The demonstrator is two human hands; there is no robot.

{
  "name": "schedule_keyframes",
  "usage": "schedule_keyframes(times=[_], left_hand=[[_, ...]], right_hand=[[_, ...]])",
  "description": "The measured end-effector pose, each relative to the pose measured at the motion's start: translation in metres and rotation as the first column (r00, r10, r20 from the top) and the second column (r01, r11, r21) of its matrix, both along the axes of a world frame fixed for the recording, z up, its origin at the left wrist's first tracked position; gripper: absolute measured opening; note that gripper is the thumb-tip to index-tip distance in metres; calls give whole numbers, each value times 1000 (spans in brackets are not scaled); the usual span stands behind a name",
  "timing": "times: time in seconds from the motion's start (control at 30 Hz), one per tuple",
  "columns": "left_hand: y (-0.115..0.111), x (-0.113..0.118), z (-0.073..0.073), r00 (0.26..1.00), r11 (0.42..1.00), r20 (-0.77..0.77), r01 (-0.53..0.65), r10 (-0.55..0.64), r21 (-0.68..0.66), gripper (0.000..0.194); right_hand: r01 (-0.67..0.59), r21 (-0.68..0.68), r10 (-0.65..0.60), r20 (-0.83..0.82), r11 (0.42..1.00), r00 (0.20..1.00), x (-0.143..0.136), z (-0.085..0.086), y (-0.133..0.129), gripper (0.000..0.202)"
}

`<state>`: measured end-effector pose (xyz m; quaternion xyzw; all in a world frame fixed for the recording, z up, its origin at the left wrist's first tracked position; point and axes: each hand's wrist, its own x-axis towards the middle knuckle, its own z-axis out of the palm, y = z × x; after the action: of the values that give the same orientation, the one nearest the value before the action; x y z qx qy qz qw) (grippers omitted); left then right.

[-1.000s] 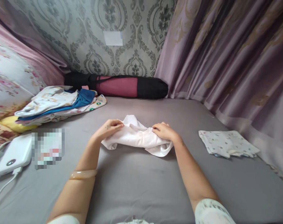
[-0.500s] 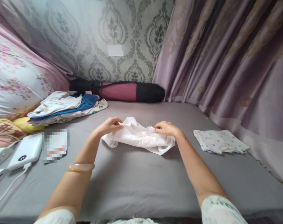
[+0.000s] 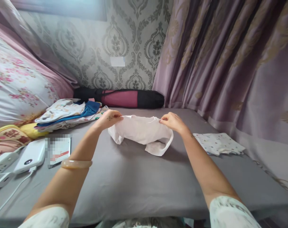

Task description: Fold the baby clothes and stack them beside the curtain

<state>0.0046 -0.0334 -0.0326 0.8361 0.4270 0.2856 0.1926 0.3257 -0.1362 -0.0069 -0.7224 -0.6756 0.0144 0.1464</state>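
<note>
A small white garment (image 3: 141, 128) is stretched between my two hands above the grey sheet (image 3: 134, 186), its neckline edge upward and its lower part hanging in folds toward the sheet. My left hand (image 3: 110, 119) pinches its upper left corner between thumb and fingers. At the upper right, beside the neckline, my right hand (image 3: 171, 121) pinches the cloth in the same way. Parts of the sleeves droop at both sides, the right one curling round below my right hand.
Folded clothes (image 3: 68, 110) are piled at the back left. A patterned folded cloth (image 3: 218, 143) lies on the right. A white power bank (image 3: 31, 155), a power strip (image 3: 3, 162) and a blurred flat item (image 3: 63, 153) sit left. Behind lies a black and maroon bag (image 3: 122, 98).
Both hands have risen a little and moved slightly apart. The garment's top edge is now lifted and pulled straighter. The head view has tilted up slightly.
</note>
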Motion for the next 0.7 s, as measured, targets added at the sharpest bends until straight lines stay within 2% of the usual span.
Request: schedule_keyframes(times=[0.1, 0.17, 0.23, 0.33, 0.4, 0.47, 0.53, 0.63, 0.7], left_hand=[[0, 5, 21, 996, 987, 44, -87, 81, 132, 33], [-4, 12, 36, 983, 952, 79, -178, 163, 249, 30], [-9, 19, 50, 953, 903, 131, -300, 272, 307, 29], [-15, 28, 66, 886, 867, 238, -448, 399, 217, 31], [-16, 33, 73, 855, 866, 303, -479, 421, 147, 32], [-15, 35, 77, 823, 836, 369, -519, 433, 177, 31], [-14, 36, 80, 807, 766, 415, -560, 420, 315, 29], [-12, 33, 85, 834, 674, 435, -538, 339, 507, 28], [-9, 29, 89, 824, 633, 478, -550, 304, 545, 29]], right_hand=[[132, 98, -125, -76, 986, 989, -5, 15, 0, 22], [157, 113, -134, -192, 981, 972, -10, 24, 1, 22], [154, 115, -104, -355, 981, 929, -16, 30, 5, 24], [182, 176, -49, -576, 967, 816, -26, 35, 13, 25], [215, 258, -8, -622, 942, 783, -31, 37, 17, 28], [244, 367, 4, -559, 898, 829, -34, 39, 18, 31], [258, 493, -34, -418, 831, 908, -35, 42, 17, 33], [217, 677, -105, -203, 703, 974, -31, 47, 14, 32], [151, 780, -112, -104, 608, 988, -25, 50, 15, 30]])
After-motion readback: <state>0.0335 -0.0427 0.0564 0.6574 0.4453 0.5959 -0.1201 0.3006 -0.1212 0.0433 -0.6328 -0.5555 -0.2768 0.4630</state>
